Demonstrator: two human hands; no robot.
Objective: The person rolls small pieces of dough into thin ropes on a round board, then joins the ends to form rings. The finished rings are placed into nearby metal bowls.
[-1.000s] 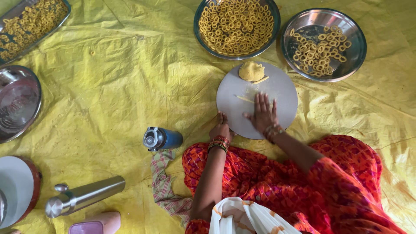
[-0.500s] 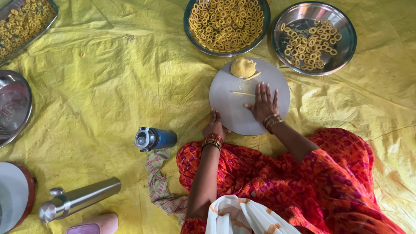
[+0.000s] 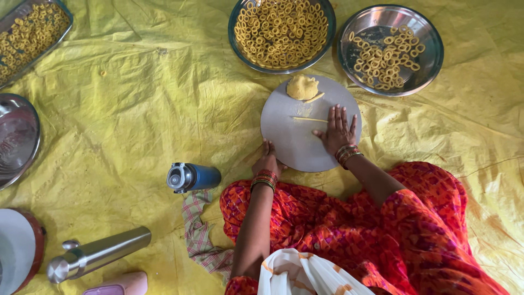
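A round grey board point(image 3: 289, 139) lies on the yellow sheet in front of my lap. My right hand point(image 3: 338, 131) lies flat on the board with fingers spread, its fingertips just behind a thin rolled dough strand point(image 3: 309, 118). At the board's far edge sits a yellow dough lump point(image 3: 303, 87) with a small strip beside it. My left hand point(image 3: 267, 161) grips the near left rim of the board. Both wrists wear bangles.
A bowl point(image 3: 236, 46) full of dough rings and a steel plate point(image 3: 431, 60) with fewer rings stand beyond the board. A tray of rings point(image 3: 60, 38) is far left. Also on the left are an empty steel plate point(image 3: 16, 136), blue bottle point(image 3: 194, 177), steel flask point(image 3: 98, 254) and checked cloth point(image 3: 199, 235).
My right hand has slid back over the board, leaving the dough strand longer, thinner and uncovered beyond the fingertips. My left hand stays on the rim. The view has shifted slightly.
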